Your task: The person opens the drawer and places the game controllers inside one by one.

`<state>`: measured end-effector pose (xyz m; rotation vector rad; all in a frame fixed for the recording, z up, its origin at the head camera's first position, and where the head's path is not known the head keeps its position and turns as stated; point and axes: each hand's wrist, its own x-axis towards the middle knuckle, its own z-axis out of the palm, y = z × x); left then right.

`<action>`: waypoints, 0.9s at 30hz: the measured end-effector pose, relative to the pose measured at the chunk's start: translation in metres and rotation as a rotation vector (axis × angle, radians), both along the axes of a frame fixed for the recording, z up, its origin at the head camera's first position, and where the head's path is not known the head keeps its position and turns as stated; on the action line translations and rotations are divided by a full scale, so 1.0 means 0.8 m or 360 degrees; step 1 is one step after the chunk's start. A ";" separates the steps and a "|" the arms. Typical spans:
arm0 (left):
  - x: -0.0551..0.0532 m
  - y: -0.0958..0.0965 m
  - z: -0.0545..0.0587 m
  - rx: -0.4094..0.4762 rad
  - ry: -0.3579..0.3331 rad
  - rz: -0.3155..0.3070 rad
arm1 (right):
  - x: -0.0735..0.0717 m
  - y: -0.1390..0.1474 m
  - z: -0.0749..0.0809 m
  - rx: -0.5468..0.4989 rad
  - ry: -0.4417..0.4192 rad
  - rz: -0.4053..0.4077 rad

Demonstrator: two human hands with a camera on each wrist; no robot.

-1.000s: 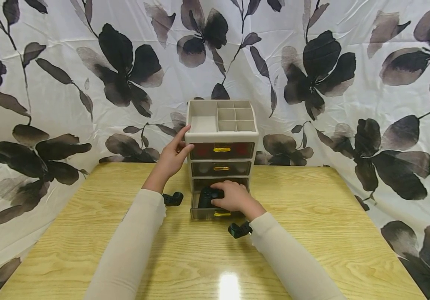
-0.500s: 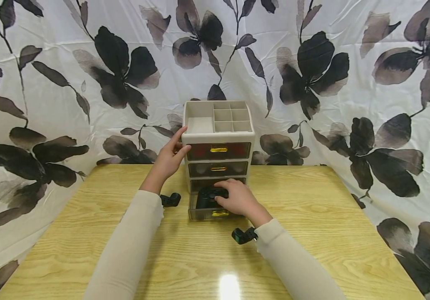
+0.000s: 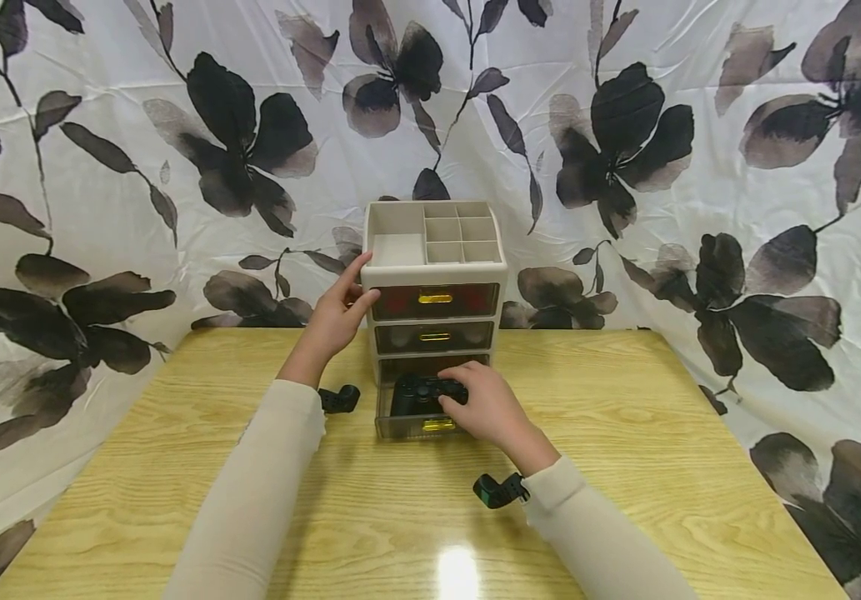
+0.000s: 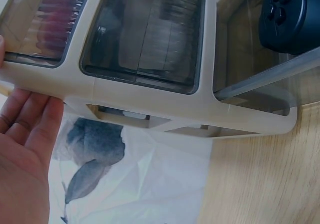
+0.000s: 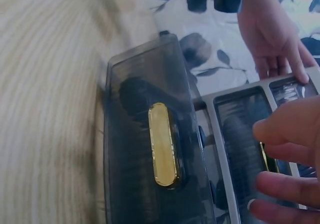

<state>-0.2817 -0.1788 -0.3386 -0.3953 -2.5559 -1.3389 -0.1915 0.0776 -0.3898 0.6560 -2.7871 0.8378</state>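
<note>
A black game controller (image 3: 413,397) lies inside the pulled-out bottom drawer (image 3: 400,428) of a white desktop organizer (image 3: 438,273). My right hand (image 3: 488,407) hovers over the drawer's right side, its fingertips at the controller's right end. In the right wrist view, the fingers of that hand (image 5: 295,129) are spread with nothing between them. My left hand (image 3: 332,321) rests on the organizer's upper left corner, thumb on the front and straight fingers along the side. Part of the controller (image 4: 292,21) also shows in the left wrist view.
Two closed drawers with gold handles sit above, the top one (image 3: 468,301) holding reddish items. Divided compartments (image 3: 463,229) form the organizer's top. Beneath is a wooden table (image 3: 595,417); a floral cloth (image 3: 505,50) hangs behind. Each wrist wears a black camera (image 3: 498,490).
My right hand has drawn back to the right and toward me, uncovering more of the controller in the drawer. The left hand stays on the organizer; the head view has shifted slightly.
</note>
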 end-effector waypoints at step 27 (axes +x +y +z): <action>0.002 0.000 0.002 -0.0044 0.0002 -0.0002 | 0.047 0.007 -0.041 -0.0431 0.0424 -0.0156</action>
